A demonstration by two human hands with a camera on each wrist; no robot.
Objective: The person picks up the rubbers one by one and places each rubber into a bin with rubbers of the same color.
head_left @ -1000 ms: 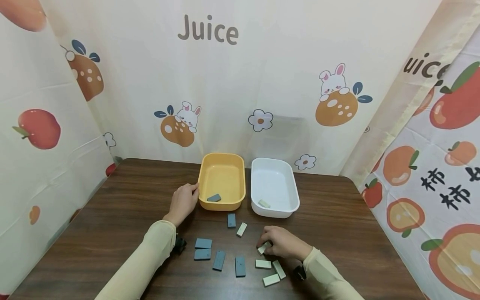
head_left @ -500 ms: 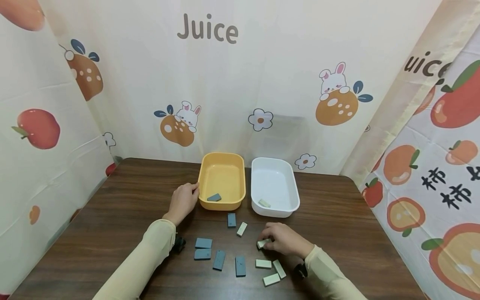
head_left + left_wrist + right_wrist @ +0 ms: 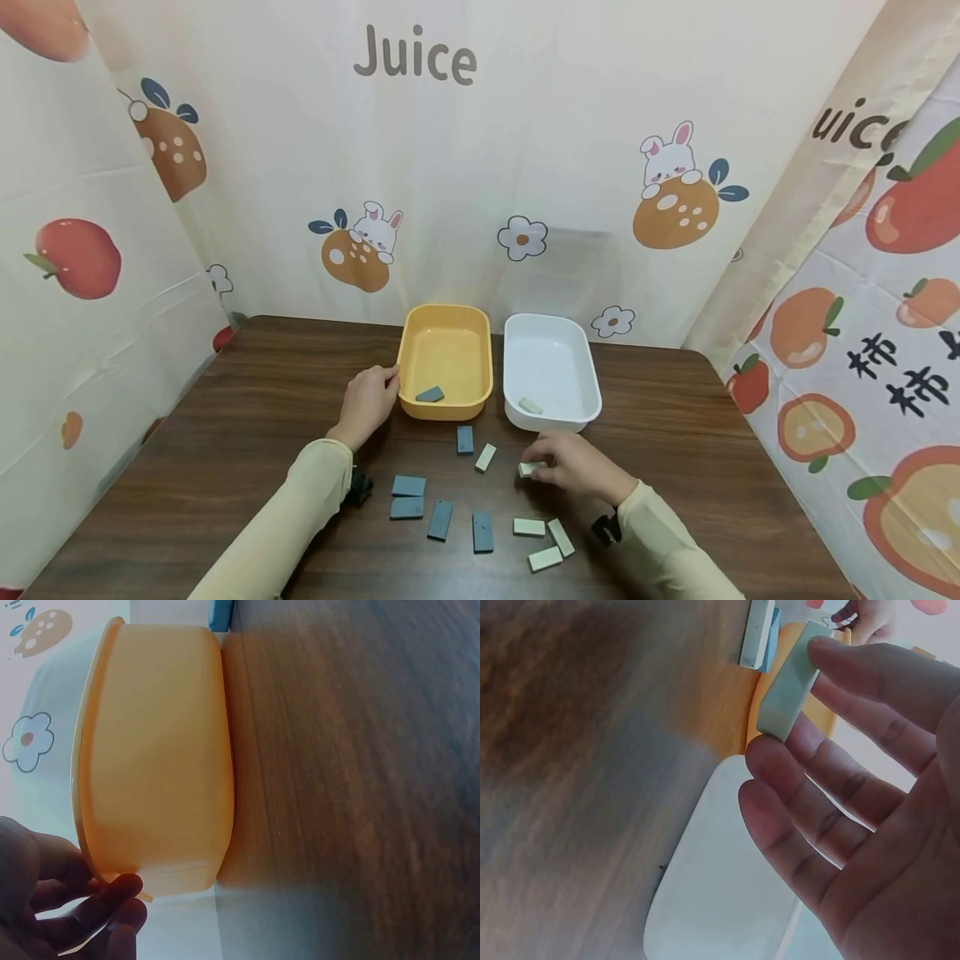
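Note:
My left hand (image 3: 366, 407) pinches the left rim of a yellow plastic bin (image 3: 157, 750), thumb and fingers at its edge in the left wrist view. One blue-grey block (image 3: 430, 394) lies inside that bin. In the right wrist view, a pale green rectangular block (image 3: 791, 686) is held between the thumb and fingers of my right hand (image 3: 577, 468). That hand is just in front of the white bin (image 3: 551, 422), which has a pale green block (image 3: 530, 406) in it.
On the brown wooden table (image 3: 660, 417), several blue-grey blocks (image 3: 482, 532) lie in front of the bins. Nearer the right arm are several pale green blocks (image 3: 544, 559), and one more pale block (image 3: 485, 457) lies between the hands. A printed curtain (image 3: 450, 167) hangs behind the table.
My right hand has lifted the pale green block and moved it away from me, toward the white bin. The left hand stays at the yellow bin's rim.

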